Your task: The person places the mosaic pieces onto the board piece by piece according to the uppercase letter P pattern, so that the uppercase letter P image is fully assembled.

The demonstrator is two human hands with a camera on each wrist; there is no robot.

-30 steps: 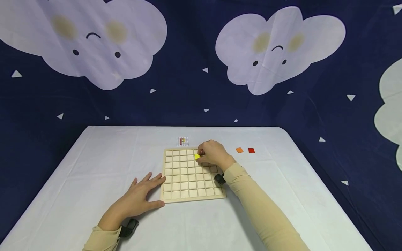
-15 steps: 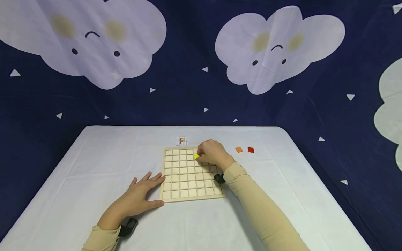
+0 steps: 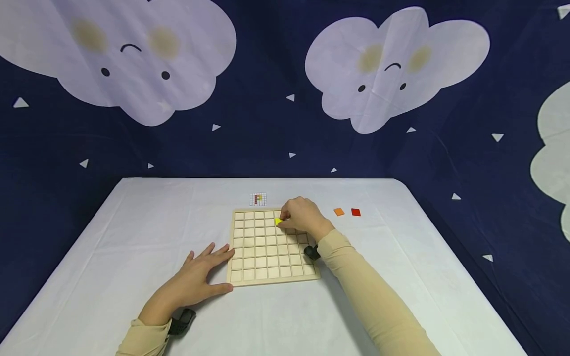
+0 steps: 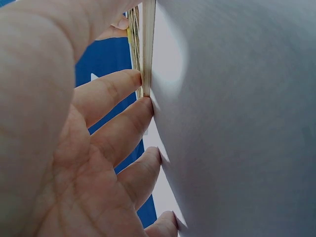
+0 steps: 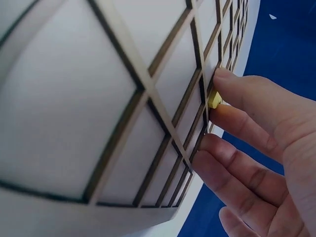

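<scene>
A small yellow tile (image 3: 278, 222) is pinched between thumb and forefinger of the right hand (image 3: 305, 217), partly hidden by them; whether it sits down in a compartment is unclear. Beneath those fingers a square, pale wooden board (image 3: 272, 249) lies flat, ridged into square compartments, its left edge against fingertips of the left hand (image 3: 193, 281), its near-left corner at that thumb.

On my right wrist feed I see the right hand (image 5: 296, 143) pinching a yellow tile (image 5: 214, 100) between thumb and forefinger against the grid board (image 5: 148, 90), whose raised bars frame pale cells. Beyond hangs a dark blue backdrop (image 5: 289, 49).
</scene>
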